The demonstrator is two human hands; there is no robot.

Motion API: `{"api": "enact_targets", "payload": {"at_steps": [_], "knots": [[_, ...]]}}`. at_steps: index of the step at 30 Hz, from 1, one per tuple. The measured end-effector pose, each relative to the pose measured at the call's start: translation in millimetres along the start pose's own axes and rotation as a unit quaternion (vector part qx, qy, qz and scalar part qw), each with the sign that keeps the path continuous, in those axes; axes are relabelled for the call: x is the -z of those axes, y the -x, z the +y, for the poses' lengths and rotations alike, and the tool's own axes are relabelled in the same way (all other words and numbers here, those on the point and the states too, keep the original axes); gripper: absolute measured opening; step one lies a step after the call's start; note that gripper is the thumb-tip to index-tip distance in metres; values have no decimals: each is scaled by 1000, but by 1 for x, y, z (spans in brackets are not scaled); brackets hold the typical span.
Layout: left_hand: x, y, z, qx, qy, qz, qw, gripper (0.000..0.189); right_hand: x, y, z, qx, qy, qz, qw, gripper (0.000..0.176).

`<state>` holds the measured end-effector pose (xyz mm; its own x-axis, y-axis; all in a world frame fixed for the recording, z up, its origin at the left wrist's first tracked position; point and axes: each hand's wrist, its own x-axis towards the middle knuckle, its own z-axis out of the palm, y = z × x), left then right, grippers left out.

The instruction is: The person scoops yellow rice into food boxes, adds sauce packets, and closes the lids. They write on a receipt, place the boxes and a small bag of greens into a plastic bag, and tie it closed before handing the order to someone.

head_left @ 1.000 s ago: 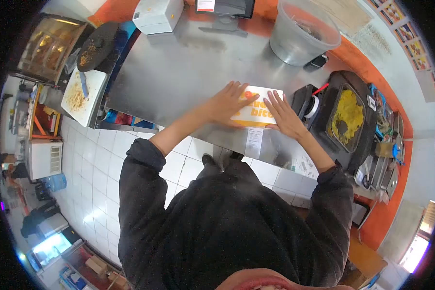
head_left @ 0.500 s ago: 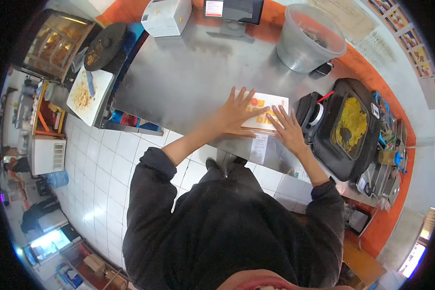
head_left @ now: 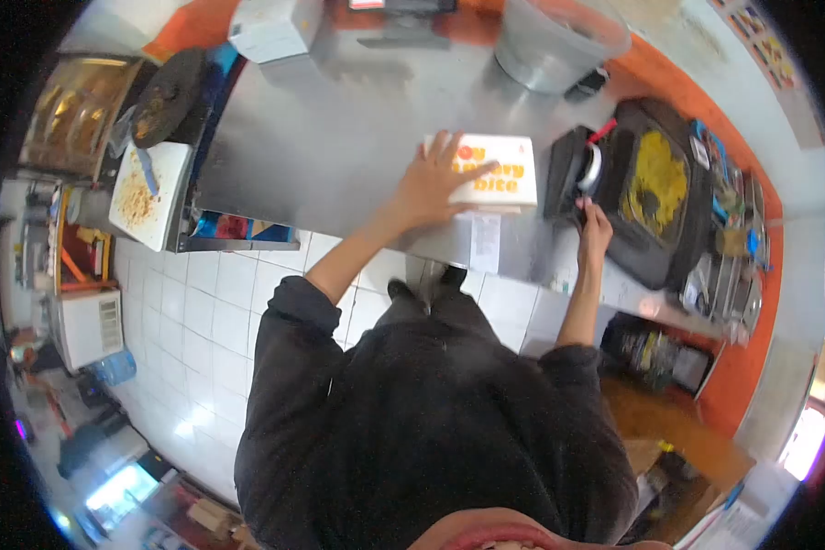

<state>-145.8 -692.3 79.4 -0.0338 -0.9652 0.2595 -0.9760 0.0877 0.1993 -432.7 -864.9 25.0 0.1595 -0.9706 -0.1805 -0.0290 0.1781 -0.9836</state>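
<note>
On the steel counter lies a white cardboard food box point(head_left: 509, 170) with orange and yellow lettering. My left hand point(head_left: 431, 183) rests on its left side, fingers spread flat over the lid. My right hand point(head_left: 596, 227) is at the near end of a black tape dispenser point(head_left: 566, 174), its fingers pinched together. What they pinch is too small to make out. A tape roll with a white core point(head_left: 593, 165) sits in the dispenser, beside a red piece point(head_left: 602, 130). A paper slip point(head_left: 486, 243) with print hangs at the counter's front edge, just below the box.
Right of the dispenser stands a black case point(head_left: 674, 238) with a tray of yellow food point(head_left: 655, 179). A clear plastic tub point(head_left: 559, 46) and a white printer point(head_left: 273, 32) are at the back. A cutting board with a knife point(head_left: 147, 197) lies at the left.
My right hand has left the box lid and moved right to the tape dispenser, its fingers closing. My left hand stays on the box. The view has shifted slightly.
</note>
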Motion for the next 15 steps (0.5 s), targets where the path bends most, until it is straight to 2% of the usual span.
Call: {"api": "enact_targets", "payload": {"at_steps": [1, 2, 4, 5, 6, 7, 8, 11, 12, 13, 15], "knots": [[2, 4, 6, -14, 13, -12, 1000, 73, 3, 7, 6, 1, -109, 12, 994, 29], [6, 3, 7, -3, 0, -15, 1000, 73, 10, 18, 16, -1, -109, 30, 994, 29], [6, -2, 5, 12, -24, -10, 1000, 74, 12, 27, 37, 16, -316, 11, 949, 25], [6, -3, 4, 7, -23, -10, 1000, 74, 7, 31, 45, 19, -317, 15, 948, 25], [6, -4, 3, 4, -31, -1, 1000, 73, 1, 37, 53, 114, -75, 64, 989, 25], [5, -1, 5, 3, -37, 6, 999, 73, -1, 45, 60, 196, 174, 105, 959, 24], [5, 1, 6, 3, -32, 0, 999, 73, -2, 46, 48, 242, 304, 153, 909, 27], [9, 2, 4, -10, -30, 2, 999, 72, 5, 34, 43, 185, 361, 140, 903, 27], [10, 1, 4, -14, -26, -3, 1000, 72, -1, 41, 32, 108, 266, 122, 950, 30], [12, -2, 2, -18, -24, -5, 1000, 71, -2, 38, 30, 111, 264, 125, 950, 30], [12, -3, 1, -20, -25, 3, 999, 71, 2, 34, 32, 19, 257, 107, 960, 25]]}}
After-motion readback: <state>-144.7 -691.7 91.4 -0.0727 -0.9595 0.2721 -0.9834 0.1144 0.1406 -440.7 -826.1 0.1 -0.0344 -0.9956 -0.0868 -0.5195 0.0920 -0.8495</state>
